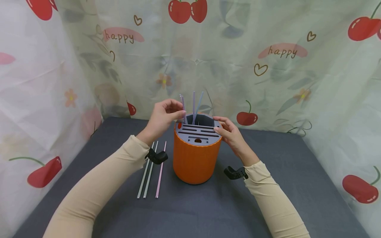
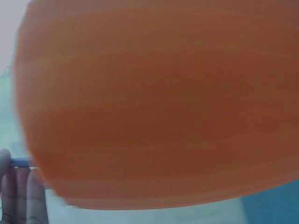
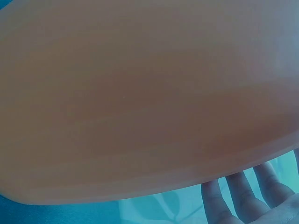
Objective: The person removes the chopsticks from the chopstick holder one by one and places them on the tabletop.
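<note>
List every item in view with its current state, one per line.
Orange cylindrical holder with grey slotted lid: upright on the grey table.
Three straws in the holder: standing upright.
Three loose straws: lying flat.
Left hand: pinching a standing straw.
Right hand: resting on the holder's rim.

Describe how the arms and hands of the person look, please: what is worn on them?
Both arms wear long, close-fitting beige sleeves that end at the wrists. Under each wrist sits a small black camera mount: the left one and the right one. The left hand and right hand are bare, without gloves; no rings or watch show.
</note>
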`<state>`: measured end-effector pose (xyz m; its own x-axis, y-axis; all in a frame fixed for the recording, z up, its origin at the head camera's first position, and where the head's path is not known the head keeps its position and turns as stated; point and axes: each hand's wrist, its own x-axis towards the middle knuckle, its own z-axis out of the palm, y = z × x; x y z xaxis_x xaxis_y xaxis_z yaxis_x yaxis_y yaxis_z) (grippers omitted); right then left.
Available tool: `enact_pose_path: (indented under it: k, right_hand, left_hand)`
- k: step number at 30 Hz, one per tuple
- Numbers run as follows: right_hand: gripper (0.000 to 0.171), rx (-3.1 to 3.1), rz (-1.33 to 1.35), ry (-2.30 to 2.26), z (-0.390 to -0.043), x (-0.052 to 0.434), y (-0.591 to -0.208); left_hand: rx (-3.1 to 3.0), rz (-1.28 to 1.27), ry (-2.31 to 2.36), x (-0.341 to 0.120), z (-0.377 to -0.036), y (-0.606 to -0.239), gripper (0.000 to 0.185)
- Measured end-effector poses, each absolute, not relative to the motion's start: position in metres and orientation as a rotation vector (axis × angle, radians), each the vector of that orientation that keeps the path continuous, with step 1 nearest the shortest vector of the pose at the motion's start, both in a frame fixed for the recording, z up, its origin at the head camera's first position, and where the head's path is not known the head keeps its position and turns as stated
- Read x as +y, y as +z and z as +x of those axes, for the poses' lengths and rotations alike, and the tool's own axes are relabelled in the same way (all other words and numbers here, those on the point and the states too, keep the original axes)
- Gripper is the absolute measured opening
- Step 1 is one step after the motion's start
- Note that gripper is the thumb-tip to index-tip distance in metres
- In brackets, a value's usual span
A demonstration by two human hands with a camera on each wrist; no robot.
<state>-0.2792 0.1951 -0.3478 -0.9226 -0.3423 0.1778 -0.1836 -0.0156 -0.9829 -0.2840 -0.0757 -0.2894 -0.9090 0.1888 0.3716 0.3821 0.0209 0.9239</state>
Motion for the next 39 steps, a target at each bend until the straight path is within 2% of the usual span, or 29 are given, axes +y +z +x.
enact_pose_path:
  k: [9,13,17,22,29,34,39]
  right_hand:
    - [0.042,2.105,-0.553,-2.092,-0.279,0.195,-0.346]
    - [0.039,2.11,-0.551,-2.088,-0.279,0.195,-0.346]
    - [0.038,2.109,-0.549,-2.086,-0.281,0.195,-0.347]
    - [0.04,2.104,-0.557,-2.088,-0.281,0.196,-0.348]
    - [0.041,2.099,-0.575,-2.094,-0.282,0.196,-0.35]
    - [0.042,2.114,-0.568,-2.087,-0.28,0.195,-0.349]
    - [0.042,2.109,-0.557,-2.088,-0.279,0.195,-0.348]
  left_hand:
    - [-1.509,-0.754,-2.066,-0.093,-0.276,-0.216,0.014]
    - [-1.249,-0.649,-2.179,-0.118,-0.273,-0.189,0.018]
    - [-1.237,-0.475,-2.264,-0.148,-0.278,-0.189,0.034]
    - [-1.508,-0.25,-2.307,-0.176,-0.294,-0.23,0.043]
    - [-2.121,-0.128,-2.165,-0.205,-0.319,-0.324,0.054]
    - [-2.536,-0.076,-1.979,-0.215,-0.326,-0.383,0.053]
    - [-2.732,0.079,-1.891,-0.214,-0.325,-0.42,0.049]
